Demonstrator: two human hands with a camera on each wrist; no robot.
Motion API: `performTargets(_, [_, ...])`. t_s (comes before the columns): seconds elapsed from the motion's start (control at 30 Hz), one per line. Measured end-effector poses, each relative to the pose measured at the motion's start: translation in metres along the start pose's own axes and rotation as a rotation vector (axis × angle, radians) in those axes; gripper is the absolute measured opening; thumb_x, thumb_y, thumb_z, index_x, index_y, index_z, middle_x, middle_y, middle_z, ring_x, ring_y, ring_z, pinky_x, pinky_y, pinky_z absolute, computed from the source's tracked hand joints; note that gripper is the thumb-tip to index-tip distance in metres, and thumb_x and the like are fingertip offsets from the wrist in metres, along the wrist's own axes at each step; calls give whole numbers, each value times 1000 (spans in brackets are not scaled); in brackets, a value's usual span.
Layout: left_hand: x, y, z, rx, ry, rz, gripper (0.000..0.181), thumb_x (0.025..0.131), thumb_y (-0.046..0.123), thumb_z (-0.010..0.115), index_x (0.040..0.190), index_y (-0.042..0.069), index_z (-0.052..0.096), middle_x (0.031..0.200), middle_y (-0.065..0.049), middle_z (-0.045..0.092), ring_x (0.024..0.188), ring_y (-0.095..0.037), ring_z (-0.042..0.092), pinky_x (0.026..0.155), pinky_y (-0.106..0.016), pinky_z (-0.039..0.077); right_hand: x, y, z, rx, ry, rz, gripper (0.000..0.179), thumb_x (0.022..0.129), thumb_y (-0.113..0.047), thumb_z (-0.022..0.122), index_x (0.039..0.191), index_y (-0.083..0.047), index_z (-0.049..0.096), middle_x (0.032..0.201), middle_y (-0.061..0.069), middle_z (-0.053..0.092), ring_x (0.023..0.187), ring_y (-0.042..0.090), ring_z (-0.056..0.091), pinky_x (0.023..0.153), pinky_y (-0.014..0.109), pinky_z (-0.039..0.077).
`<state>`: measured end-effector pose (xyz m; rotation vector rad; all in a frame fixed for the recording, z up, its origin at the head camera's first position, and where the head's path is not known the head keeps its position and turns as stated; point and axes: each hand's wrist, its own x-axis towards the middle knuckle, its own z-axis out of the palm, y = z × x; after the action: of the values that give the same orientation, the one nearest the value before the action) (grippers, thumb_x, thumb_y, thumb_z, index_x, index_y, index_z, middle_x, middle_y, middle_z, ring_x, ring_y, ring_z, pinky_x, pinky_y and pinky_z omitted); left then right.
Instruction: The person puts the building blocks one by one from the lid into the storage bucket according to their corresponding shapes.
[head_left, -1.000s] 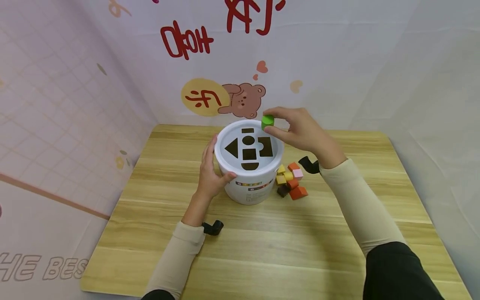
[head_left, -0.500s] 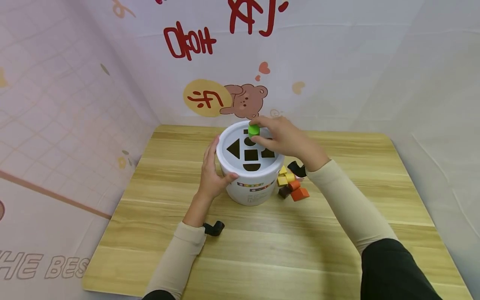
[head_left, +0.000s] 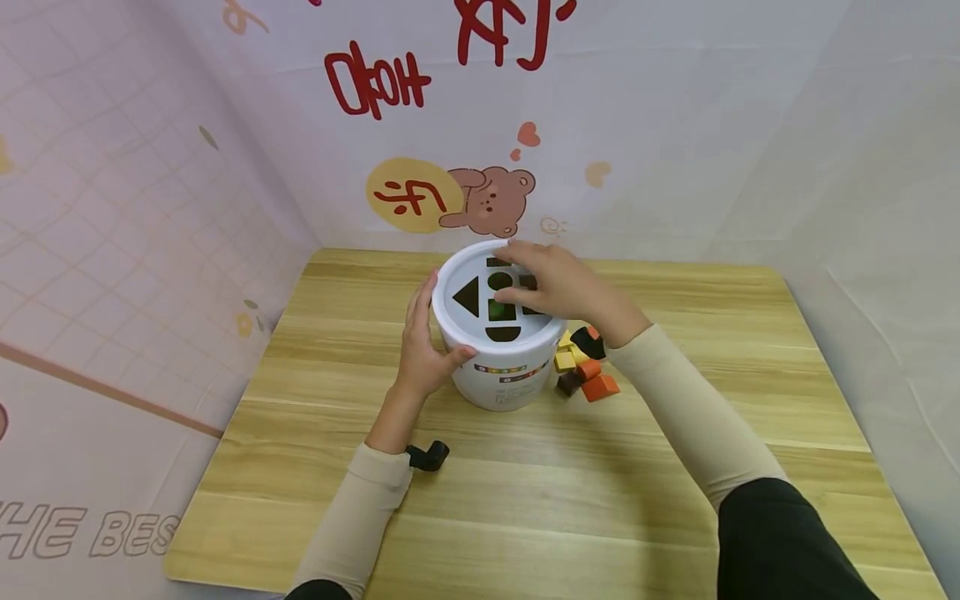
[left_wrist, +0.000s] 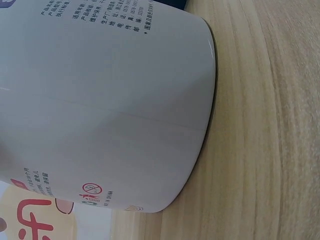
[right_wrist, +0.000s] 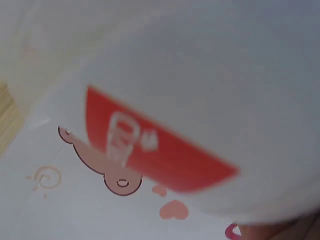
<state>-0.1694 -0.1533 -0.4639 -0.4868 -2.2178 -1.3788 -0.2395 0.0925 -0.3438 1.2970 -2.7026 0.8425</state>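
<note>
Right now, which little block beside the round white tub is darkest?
The dark brown angular block at front left; the visible yellow blocks and orange blocks are all brighter.

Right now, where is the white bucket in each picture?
Head: the white bucket is near the middle, on the table.
Left wrist: the bucket fills most of the left side.
Right wrist: the bucket, big and blurry, fills much of the upper right.
Shared landmark: the bear picture on the wall, partly showing in both wrist views.
</note>
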Motion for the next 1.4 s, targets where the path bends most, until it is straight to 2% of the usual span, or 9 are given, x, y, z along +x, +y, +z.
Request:
performTargets(0.17, [0, -1, -1, -1, 11, 4, 133, 72, 99, 57, 166, 10, 29, 168, -6, 37, 155, -23, 29, 124, -58, 26, -13, 10, -17, 18, 103, 23, 59, 94, -30, 83, 142, -3, 64, 140, 17, 66, 134, 38, 59, 115, 54, 44])
performTargets(0.23, [1, 0, -1, -1, 12, 4, 132, 71, 99, 57, 167, 12, 29, 168, -6, 37, 155, -23, 29, 124, -58, 26, -21, 17, -25, 19, 138, 48, 58, 95, -29, 82, 144, -3, 64, 146, 18, 63, 143, 40, 51, 120, 56, 38])
performTargets(0.37, [2, 0, -1, -1, 12, 4, 134, 71, 99, 57, 166, 8, 29, 168, -6, 38, 155, -23, 29, 124, -57, 26, -44, 38, -38, 8, 185, 142, 56, 97, -28, 79, 146, -5, 63, 150, 20, 59, 142, 41, 52, 117, 60, 39])
performTargets(0.53, [3, 0, 0, -1, 15, 3, 136, 70, 99, 57, 165, 5, 30, 167, -5, 38, 155, -23, 30, 124, -57, 26, -75, 63, -40, -10, 174, 257, 58, 100, -33, 76, 147, -4, 61, 149, 22, 59, 135, 43, 57, 113, 62, 42])
performTargets(0.8, [2, -1, 1, -6, 15, 7, 135, 72, 99, 57, 165, 6, 30, 167, -6, 38, 154, -24, 30, 124, -57, 26, -119, 94, -12, -1, 132, 374, 62, 101, -41, 72, 149, -4, 58, 150, 20, 59, 135, 43, 57, 113, 62, 42])
performTargets(0.97, [3, -1, 1, -14, 21, 19, 132, 72, 98, 58, 166, 9, 29, 167, -9, 38, 155, -26, 30, 125, -57, 25, -141, 107, 12, 19, 140, 375, 59, 99, -31, 77, 146, -1, 60, 145, 22, 62, 132, 43, 59, 110, 62, 45])
performTargets(1.1, [3, -1, 1, -17, 23, 22, 130, 73, 97, 58, 167, 12, 29, 168, -6, 38, 155, -25, 31, 125, -56, 26, -152, 115, 29, 38, 136, 377, 57, 98, -23, 79, 145, 2, 60, 143, 23, 63, 133, 44, 58, 110, 62, 45])
performTargets(1.3, [2, -2, 1, -21, 22, 22, 135, 72, 98, 58, 165, 3, 30, 168, -4, 38, 154, -24, 31, 125, -56, 25, -160, 120, 46, 40, 85, 384, 58, 99, -22, 77, 147, 4, 58, 146, 25, 60, 136, 47, 54, 112, 64, 43])
performTargets(1.4, [1, -2, 1, -23, 16, 18, 135, 72, 98, 58, 165, 5, 29, 168, -4, 37, 154, -23, 31, 125, -56, 24, -164, 123, 55, 54, 67, 381, 56, 100, -20, 77, 147, 4, 58, 146, 26, 59, 136, 48, 54, 112, 64, 42])
